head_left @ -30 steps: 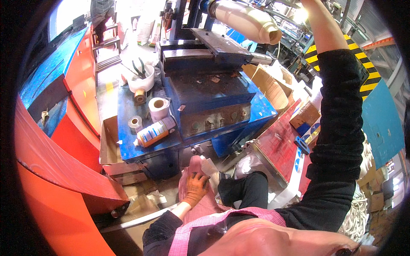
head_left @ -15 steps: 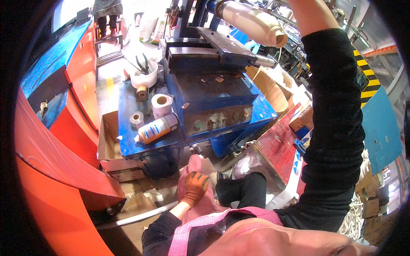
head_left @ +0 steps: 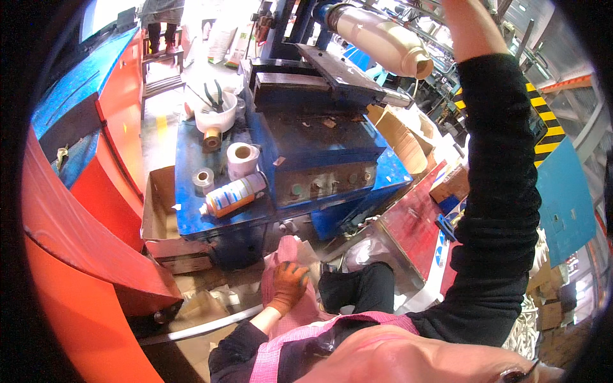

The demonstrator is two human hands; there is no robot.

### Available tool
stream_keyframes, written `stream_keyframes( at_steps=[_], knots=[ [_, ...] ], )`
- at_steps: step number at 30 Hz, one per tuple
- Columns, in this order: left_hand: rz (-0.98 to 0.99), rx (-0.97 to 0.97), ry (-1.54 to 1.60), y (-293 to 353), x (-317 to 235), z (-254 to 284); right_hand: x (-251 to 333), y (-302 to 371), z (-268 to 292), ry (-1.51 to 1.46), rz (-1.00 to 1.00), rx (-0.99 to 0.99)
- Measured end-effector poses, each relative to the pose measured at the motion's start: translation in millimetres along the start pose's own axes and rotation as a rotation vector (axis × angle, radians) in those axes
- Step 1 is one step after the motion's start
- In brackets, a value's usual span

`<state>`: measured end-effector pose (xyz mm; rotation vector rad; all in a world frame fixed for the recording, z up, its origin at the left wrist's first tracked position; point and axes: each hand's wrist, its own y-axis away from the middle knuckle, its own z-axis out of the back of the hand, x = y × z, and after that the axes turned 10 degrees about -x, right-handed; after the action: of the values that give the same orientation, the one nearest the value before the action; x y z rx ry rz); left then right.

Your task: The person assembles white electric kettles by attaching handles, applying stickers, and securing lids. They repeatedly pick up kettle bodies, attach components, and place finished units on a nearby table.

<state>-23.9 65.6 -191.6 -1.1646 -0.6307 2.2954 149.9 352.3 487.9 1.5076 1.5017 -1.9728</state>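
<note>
My left hand, in an orange work glove, lies on the pink apron over my thigh. Its fingers drape over the cloth, with nothing seen in them. My right arm, in a black sleeve, stretches up past the top edge, so the hand itself is out of sight. Left of that forearm, a cream plastic bottle is held lying at a slant on the machine, its open neck pointing down to the right. Below it stands the blue machine, with a dark, dirty top and several knobs along its front.
On the blue ledge lie a spray can, a white roll, a tape roll and a white tub holding pliers. Orange panels curve along the left. A red board and cardboard boxes sit right. Another person stands far left.
My view has shifted a little. My right forearm has moved slightly and still reaches out of the top edge. My left hand stays on the apron.
</note>
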Motion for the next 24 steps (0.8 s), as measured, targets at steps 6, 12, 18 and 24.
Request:
stream_keyframes(
  at_steps=[6,12,18,24],
  knots=[
    [0.006,-0.013,0.027,3,1,-3,-14,9,-3,0.093,0.079,0.014],
    [-0.011,-0.03,0.036,-1,-4,6,-31,23,-11,0.424,0.284,-0.017],
    [-0.052,0.0,-0.027,-8,-8,8,-35,46,-2,-0.299,-0.17,-0.053],
    [0.006,0.035,0.006,-8,-11,10,-30,73,52,-0.489,-0.091,-0.322]
  ],
)
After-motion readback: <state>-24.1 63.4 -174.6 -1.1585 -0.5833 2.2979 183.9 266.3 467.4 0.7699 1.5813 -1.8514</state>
